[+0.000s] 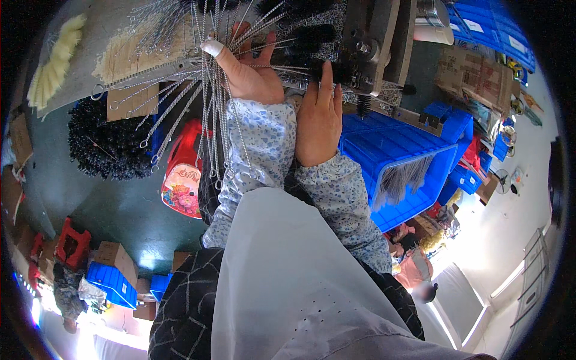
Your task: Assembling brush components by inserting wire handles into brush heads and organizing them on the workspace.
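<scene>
My left hand, with a white bandage on one finger, is closed around a fan of twisted-wire brush stems that hang over the table's near edge. My right hand lies flat, fingers together, pressed against the black bristle ends of the brushes next to a dark metal machine. Both forearms wear blue floral sleeve covers. More wire brushes are spread over the grey worktable.
A pile of black bristle brushes lies at left, and a red child's backpack below the table. Blue plastic crates stand at right, one holding wires. Cardboard boxes, a red stool and other people are on the floor.
</scene>
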Demonstrator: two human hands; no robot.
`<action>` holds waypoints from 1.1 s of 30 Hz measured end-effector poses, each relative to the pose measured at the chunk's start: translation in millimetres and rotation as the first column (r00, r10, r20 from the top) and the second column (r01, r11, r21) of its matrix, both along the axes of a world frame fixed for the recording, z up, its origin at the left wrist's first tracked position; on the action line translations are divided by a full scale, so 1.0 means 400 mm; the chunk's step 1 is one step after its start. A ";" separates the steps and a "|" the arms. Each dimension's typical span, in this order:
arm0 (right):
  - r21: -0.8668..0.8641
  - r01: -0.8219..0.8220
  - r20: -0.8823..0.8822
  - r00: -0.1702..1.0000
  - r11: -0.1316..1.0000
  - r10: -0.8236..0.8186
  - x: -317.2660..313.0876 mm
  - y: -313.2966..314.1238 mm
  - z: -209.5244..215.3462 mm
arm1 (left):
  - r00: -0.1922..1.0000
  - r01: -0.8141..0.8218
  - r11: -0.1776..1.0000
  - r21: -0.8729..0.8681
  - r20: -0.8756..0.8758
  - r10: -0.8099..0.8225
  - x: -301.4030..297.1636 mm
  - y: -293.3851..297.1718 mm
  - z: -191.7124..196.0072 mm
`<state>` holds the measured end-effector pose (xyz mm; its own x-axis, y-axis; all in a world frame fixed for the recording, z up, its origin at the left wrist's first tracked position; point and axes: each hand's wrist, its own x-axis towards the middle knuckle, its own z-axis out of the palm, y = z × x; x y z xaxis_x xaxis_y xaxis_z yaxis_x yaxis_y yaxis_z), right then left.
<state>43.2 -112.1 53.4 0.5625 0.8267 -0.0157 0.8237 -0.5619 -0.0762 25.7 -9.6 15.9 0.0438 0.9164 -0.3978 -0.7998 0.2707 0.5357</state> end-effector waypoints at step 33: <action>0.060 0.025 -0.006 1.000 0.998 -0.025 -0.005 0.011 0.011 | 0.993 0.103 0.995 0.007 -0.056 -0.103 -0.013 0.022 0.013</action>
